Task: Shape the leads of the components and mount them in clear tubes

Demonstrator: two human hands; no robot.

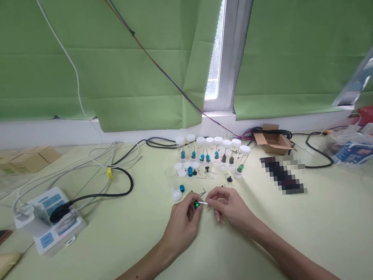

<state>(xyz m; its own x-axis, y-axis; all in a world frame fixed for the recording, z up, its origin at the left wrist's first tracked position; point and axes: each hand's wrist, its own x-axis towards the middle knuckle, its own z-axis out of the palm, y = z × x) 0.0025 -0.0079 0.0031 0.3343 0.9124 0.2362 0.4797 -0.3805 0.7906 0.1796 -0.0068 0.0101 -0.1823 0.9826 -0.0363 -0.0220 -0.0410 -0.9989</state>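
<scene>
My left hand [185,219] pinches a small shiny green knob-like part [197,204] between thumb and fingers. A thin silvery metal rod [203,203] runs from the green part to the fingertips of my right hand [225,204], which are closed on its other end. Whether the rod's tip sits inside the green part is too small to tell. Just beyond the hands lie a blue part [182,188], another blue part [190,171], a black part [230,179] and several thin bent metal pieces [208,170]. An uncapped clear tube [172,179] and a white cap [176,195] stand beyond my left hand.
Several white-capped clear tubes [210,151] holding coloured parts stand at the back. A power strip [57,218] with plugs and cables is at left. An open cardboard box [272,140], a pixelated dark object [282,174] and a plastic bag [355,148] are at right.
</scene>
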